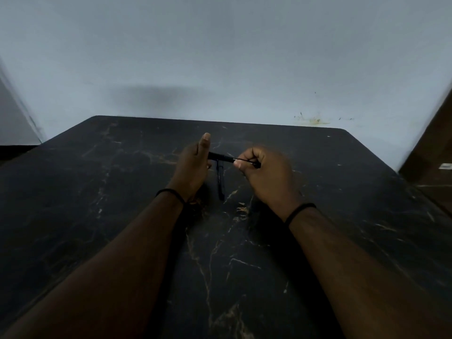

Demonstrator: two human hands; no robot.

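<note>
Pen (221,157) held level: left hand (193,167) grips 1 end, right hand (266,174) pinches other.

- Both forearms are bare and reach forward, drawing closer together toward the wrists.
- The left hand (193,165) stands on edge with its thumb straight and pointing away. Its fingers, mostly hidden, curl round one end of a pen (221,157).
- The right hand (264,172) is curled in a loose fist, knuckles up, with thumb and forefinger pinching the pen's other end.
- The two hands are level and near each other, but not touching.
</note>
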